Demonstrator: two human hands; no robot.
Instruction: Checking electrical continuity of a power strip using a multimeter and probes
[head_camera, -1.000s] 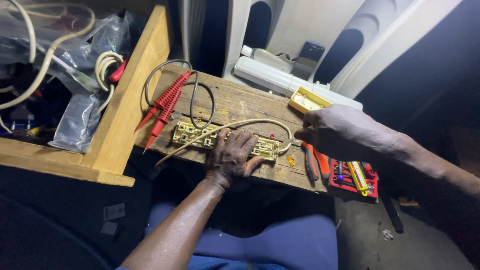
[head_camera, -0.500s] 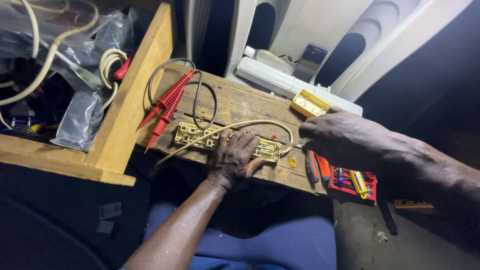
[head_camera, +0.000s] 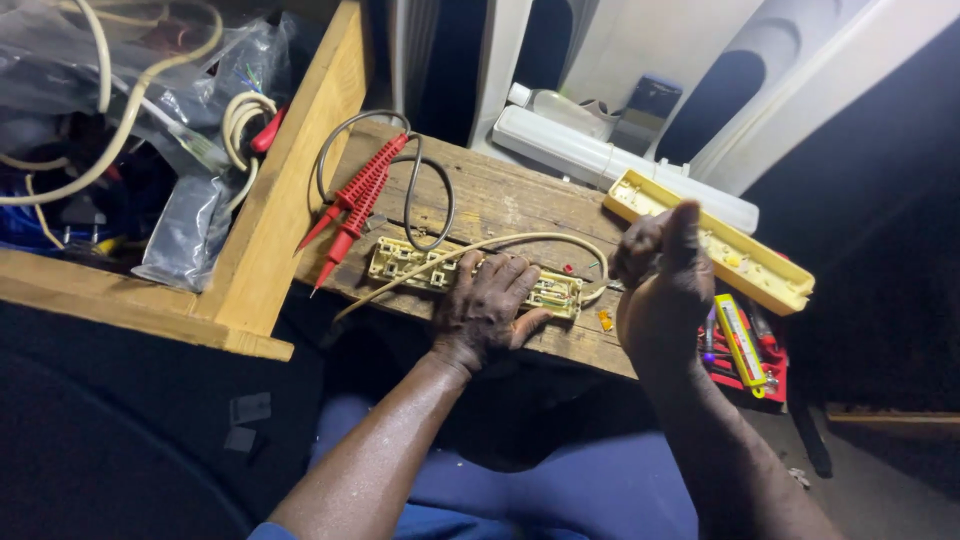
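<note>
opened power strip base (head_camera: 470, 272) lies flat near the middle of the wooden board (head_camera: 500, 200), long side running roughly 9 to 3 o'clock, brass contacts showing inside. left hand (head_camera: 487, 310) rests palm down on its middle, fingers spread and pressing on it, not curled around anything. beige cable (head_camera: 480, 247) runs over the strip from about 8 o'clock, arcs across the top and loops down to the strip's right end near 3 o'clock.

right hand (head_camera: 660, 285) is raised at 3 o'clock of the strip, just off the board's right edge, loosely curled with thumb pointing up at 12 o'clock; cannot tell if anything small is pinched in it. a small orange bit (head_camera: 605, 320) lies on the board between the strip end and that hand.

yellow strip cover (head_camera: 710, 240) lies upside down at 2 o'clock, angled. under it at 4 o'clock a red tool tray (head_camera: 745, 350) holds a yellow tester. white light fitting (head_camera: 600, 160) sits at 1 o'clock behind the board. red test probes (head_camera: 355, 200) with their black lead lie at 10 o'clock of the strip. wooden box (head_camera: 290, 200) at 9 o'clock holds plastic bags and coiled cables. blue trousers (head_camera: 560, 490) show at 6 o'clock.
</note>
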